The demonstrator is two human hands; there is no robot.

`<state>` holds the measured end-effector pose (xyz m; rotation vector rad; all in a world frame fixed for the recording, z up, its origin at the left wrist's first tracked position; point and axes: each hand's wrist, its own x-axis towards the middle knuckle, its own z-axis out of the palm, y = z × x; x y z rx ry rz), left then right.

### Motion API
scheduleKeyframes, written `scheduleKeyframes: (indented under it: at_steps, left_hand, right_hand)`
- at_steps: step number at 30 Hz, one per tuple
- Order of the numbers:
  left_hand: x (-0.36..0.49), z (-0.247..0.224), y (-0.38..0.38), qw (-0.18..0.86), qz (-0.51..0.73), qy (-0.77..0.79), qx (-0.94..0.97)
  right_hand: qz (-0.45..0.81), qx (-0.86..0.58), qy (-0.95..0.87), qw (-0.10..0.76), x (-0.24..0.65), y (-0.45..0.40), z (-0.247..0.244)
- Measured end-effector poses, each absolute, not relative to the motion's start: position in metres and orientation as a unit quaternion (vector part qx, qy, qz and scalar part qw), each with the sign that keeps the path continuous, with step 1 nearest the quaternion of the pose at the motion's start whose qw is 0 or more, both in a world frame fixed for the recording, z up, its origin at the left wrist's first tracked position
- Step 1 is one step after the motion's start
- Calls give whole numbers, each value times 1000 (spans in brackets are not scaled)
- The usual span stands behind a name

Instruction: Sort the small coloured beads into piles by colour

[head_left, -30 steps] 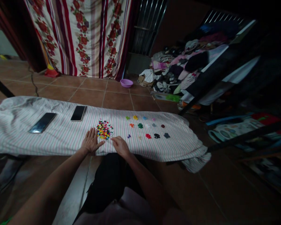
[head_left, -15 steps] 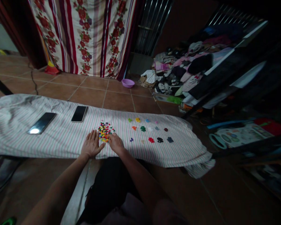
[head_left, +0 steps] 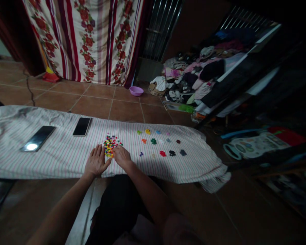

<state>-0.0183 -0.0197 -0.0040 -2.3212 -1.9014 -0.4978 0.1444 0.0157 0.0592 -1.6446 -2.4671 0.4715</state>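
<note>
A pile of small multicoloured beads (head_left: 109,143) lies on the striped cloth (head_left: 63,160). My left hand (head_left: 95,161) rests flat on the cloth along the pile's left side, fingers stretched and thumb spread. At the pile's right edge, my right hand (head_left: 121,157) has its fingers curled together over the beads; what they pinch, if anything, is hidden. Farther right, little single-colour heaps sit in rows, among them yellow beads (head_left: 148,131), green beads (head_left: 153,141), red beads (head_left: 163,153), black beads (head_left: 172,153) and dark grey beads (head_left: 183,152).
Two phones lie to the left on the cloth, a nearer phone (head_left: 38,138) and a farther phone (head_left: 82,126). Beyond, a purple basin (head_left: 136,91) stands on the tiled floor near a curtain (head_left: 99,41). A heap of clothes (head_left: 186,75) is at the back right.
The whole view has shifted slightly, moving the scene left. My right hand stays at the pile's right edge with its fingers curled; the left hand remains flat beside the pile.
</note>
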Motion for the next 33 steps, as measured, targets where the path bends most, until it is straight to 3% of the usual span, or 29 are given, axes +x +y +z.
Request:
scheduleKeyframes:
  at_steps: [8, 20, 33]
  left_hand:
    - [-19, -3, -20, 69, -166, -613, -769]
    - [-22, -10, -19, 94, -201, -587, -779]
    - [-26, -15, -19, 116, -228, -561, -788]
  right_hand:
    - [160, -540, -817, 122, 142, 29, 46]
    - [243, -533, -772, 249, 147, 26, 67]
    - [208, -634, -647, 368, 227, 50, 27]
